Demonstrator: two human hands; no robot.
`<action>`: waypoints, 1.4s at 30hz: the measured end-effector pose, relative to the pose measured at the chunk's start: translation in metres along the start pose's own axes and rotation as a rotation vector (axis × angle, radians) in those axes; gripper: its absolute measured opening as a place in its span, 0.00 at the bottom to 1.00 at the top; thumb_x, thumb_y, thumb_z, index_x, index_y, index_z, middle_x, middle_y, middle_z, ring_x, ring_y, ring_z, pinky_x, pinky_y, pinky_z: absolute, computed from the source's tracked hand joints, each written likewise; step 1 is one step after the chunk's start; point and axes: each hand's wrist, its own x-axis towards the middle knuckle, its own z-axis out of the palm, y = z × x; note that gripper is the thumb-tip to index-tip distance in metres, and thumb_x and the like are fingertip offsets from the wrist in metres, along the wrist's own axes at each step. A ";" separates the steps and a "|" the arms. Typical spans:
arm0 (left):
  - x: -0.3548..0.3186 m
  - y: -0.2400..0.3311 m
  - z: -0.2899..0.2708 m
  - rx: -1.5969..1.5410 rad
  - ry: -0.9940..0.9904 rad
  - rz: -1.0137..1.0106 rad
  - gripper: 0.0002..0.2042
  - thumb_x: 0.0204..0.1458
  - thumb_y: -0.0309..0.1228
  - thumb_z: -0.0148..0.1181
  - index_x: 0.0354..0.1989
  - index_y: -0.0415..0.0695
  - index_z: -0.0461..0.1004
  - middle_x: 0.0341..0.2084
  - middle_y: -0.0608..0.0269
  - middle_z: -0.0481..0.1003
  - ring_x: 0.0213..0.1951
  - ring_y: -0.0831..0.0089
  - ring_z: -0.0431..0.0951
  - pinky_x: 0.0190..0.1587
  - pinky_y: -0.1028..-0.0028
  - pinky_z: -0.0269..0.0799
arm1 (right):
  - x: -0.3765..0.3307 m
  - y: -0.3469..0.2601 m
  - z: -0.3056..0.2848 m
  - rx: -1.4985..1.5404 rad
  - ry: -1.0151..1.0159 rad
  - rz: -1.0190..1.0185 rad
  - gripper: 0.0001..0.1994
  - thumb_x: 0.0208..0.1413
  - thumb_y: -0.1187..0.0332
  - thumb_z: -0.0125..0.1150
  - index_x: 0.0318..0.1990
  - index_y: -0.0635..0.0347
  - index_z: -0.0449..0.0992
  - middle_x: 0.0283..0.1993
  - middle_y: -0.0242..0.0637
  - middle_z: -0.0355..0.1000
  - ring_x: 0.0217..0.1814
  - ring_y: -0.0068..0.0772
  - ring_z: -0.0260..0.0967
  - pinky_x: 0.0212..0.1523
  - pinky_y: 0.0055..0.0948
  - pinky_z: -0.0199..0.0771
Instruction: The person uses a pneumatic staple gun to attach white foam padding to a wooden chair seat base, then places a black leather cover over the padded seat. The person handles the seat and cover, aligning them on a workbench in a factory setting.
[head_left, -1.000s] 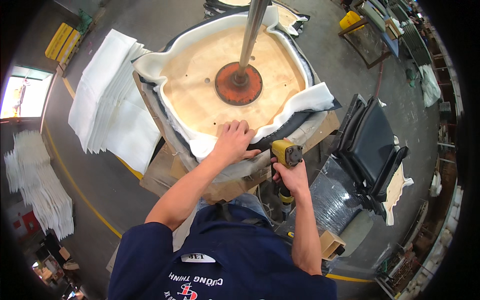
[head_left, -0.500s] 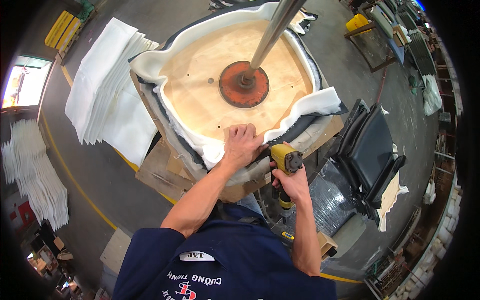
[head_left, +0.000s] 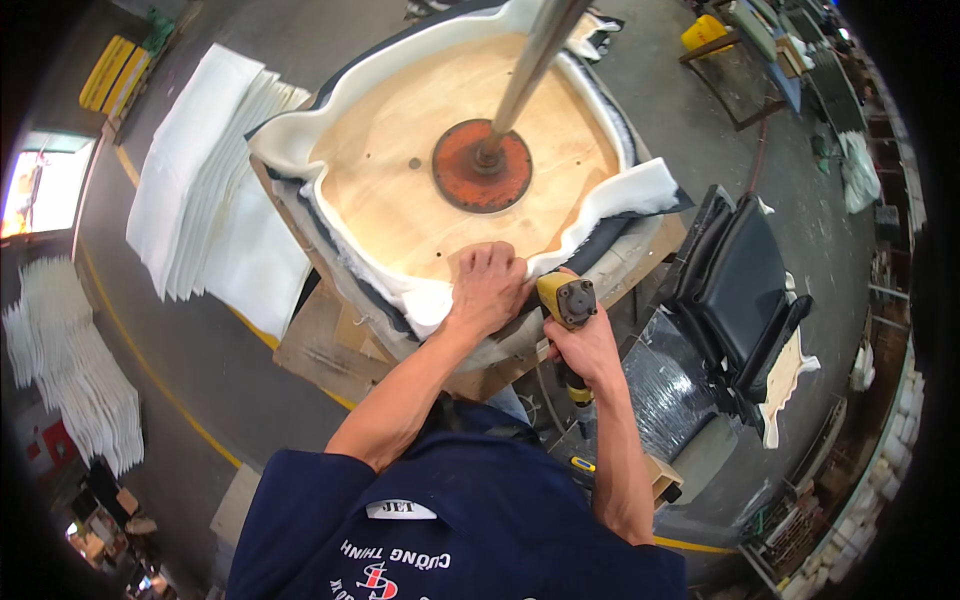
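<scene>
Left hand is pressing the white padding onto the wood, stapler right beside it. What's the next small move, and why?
Probably fire the stapler into the padding just beside the left hand. That hand pins the folded edge flat on the wooden panel, and the right hand has the tool's nose at that edge.

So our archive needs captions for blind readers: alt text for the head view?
Left hand presses white padding onto a round plywood seat base, while the right hand holds a yellow staple gun beside it. A metal pole rises from the base's rusty centre plate.
</scene>
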 end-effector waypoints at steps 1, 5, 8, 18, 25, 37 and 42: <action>-0.003 -0.001 -0.003 0.025 0.020 0.011 0.23 0.49 0.47 0.71 0.50 0.49 0.76 0.56 0.53 0.67 0.63 0.48 0.63 0.64 0.44 0.55 | -0.003 0.006 -0.002 0.078 0.002 -0.001 0.38 0.52 0.81 0.59 0.74 0.53 0.62 0.42 0.38 0.77 0.23 0.26 0.73 0.26 0.28 0.77; -0.003 -0.001 -0.028 0.050 -0.063 -0.028 0.39 0.49 0.55 0.70 0.68 0.49 0.68 0.73 0.43 0.52 0.76 0.36 0.44 0.71 0.28 0.37 | -0.013 0.019 -0.007 0.229 -0.049 0.017 0.41 0.52 0.83 0.59 0.77 0.53 0.58 0.43 0.37 0.78 0.24 0.23 0.72 0.25 0.26 0.76; -0.006 -0.008 -0.022 0.065 -0.109 -0.017 0.44 0.49 0.58 0.69 0.74 0.51 0.63 0.77 0.41 0.47 0.78 0.35 0.40 0.71 0.26 0.36 | -0.017 0.021 0.002 0.208 -0.065 -0.001 0.41 0.51 0.83 0.59 0.77 0.53 0.59 0.43 0.37 0.78 0.24 0.24 0.72 0.25 0.26 0.76; -0.006 -0.005 -0.014 0.081 -0.105 -0.065 0.44 0.48 0.54 0.72 0.74 0.55 0.62 0.76 0.45 0.50 0.78 0.39 0.41 0.72 0.27 0.38 | -0.007 0.000 0.020 -0.029 0.024 0.023 0.37 0.51 0.81 0.58 0.72 0.54 0.64 0.40 0.39 0.77 0.23 0.28 0.74 0.25 0.30 0.76; -0.010 -0.014 -0.030 0.058 -0.181 -0.003 0.47 0.45 0.55 0.74 0.75 0.59 0.61 0.78 0.45 0.48 0.78 0.41 0.43 0.73 0.29 0.40 | -0.020 0.016 0.020 0.148 -0.028 -0.012 0.40 0.53 0.82 0.59 0.76 0.54 0.59 0.44 0.39 0.77 0.25 0.24 0.73 0.25 0.27 0.77; -0.009 -0.011 -0.015 0.103 -0.131 -0.042 0.45 0.47 0.52 0.73 0.75 0.60 0.60 0.78 0.46 0.47 0.79 0.40 0.42 0.71 0.26 0.41 | -0.014 -0.001 0.036 -0.027 0.018 -0.010 0.38 0.54 0.80 0.60 0.75 0.56 0.59 0.40 0.40 0.76 0.22 0.27 0.73 0.25 0.30 0.76; -0.009 -0.014 -0.032 0.039 -0.233 -0.005 0.47 0.46 0.50 0.75 0.76 0.61 0.58 0.79 0.46 0.44 0.79 0.39 0.40 0.72 0.26 0.40 | -0.021 0.016 0.024 0.202 -0.016 -0.004 0.40 0.54 0.81 0.61 0.76 0.54 0.58 0.43 0.37 0.76 0.24 0.25 0.73 0.25 0.27 0.76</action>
